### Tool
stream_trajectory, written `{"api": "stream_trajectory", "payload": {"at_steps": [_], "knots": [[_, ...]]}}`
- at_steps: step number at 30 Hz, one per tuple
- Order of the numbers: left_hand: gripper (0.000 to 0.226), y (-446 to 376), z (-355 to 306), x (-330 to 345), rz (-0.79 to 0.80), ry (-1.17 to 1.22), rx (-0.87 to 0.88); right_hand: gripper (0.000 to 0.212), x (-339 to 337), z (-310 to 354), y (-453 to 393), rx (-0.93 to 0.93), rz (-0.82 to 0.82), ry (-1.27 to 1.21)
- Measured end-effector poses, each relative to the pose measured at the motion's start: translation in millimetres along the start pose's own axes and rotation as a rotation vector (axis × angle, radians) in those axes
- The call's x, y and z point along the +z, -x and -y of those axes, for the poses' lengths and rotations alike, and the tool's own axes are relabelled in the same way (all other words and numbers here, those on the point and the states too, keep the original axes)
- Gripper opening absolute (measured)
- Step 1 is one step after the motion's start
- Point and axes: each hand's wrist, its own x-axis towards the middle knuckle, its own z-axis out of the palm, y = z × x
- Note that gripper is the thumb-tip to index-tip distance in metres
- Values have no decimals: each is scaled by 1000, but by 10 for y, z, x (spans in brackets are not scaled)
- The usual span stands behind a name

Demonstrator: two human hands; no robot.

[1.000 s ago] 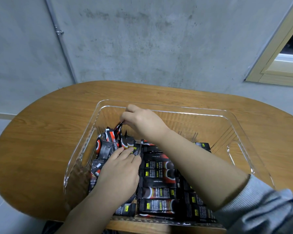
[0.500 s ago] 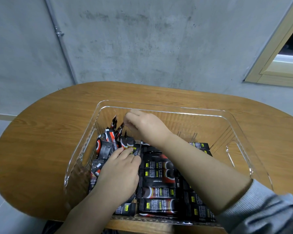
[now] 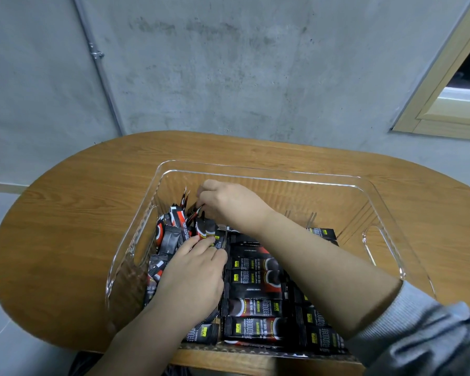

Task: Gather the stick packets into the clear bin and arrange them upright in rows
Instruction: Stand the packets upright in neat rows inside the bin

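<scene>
A clear bin [image 3: 266,169] stands on the wooden table and holds several black, red and yellow stick packets. A row of flat packets [image 3: 255,302] fills its middle and near right. At the left wall a cluster of upright packets [image 3: 174,234] leans unevenly. My left hand [image 3: 193,278] lies palm down over the left cluster, its fingertips touching packet tops. My right hand [image 3: 231,204] reaches across to the far left of the bin, its fingers pinched on the tops of upright packets there.
The oval wooden table [image 3: 65,240] stands against a grey concrete wall. The far right half of the bin shows bare bottom. A wooden door or window frame [image 3: 445,99] is at the upper right. My right forearm crosses the bin diagonally.
My right hand has shifted slightly toward the far left of the bin, and one packet now sticks up at the left wall. The left hand has stayed in place.
</scene>
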Motion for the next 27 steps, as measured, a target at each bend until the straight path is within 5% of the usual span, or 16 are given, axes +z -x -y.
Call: {"api": "stream_trajectory", "payload": {"at_steps": [2,6,9,17,27], "knots": [[15,-10,-8,-8,-1,11,-10,6,-104,-17,72,-2,-113,-22],[19,-10,-18,-15,-8,15,-16,24,-389,-69,311,115,-406,-68],[19,2,-9,-10,-20,17,-7,17,-519,-49,514,280,-469,-172],[16,-6,-12,-6,-12,-2,-2,11,-385,51,1058,941,-121,-407],[16,-11,-9,-6,-3,-16,-1,19,-329,114,1089,1050,28,-380]]}}
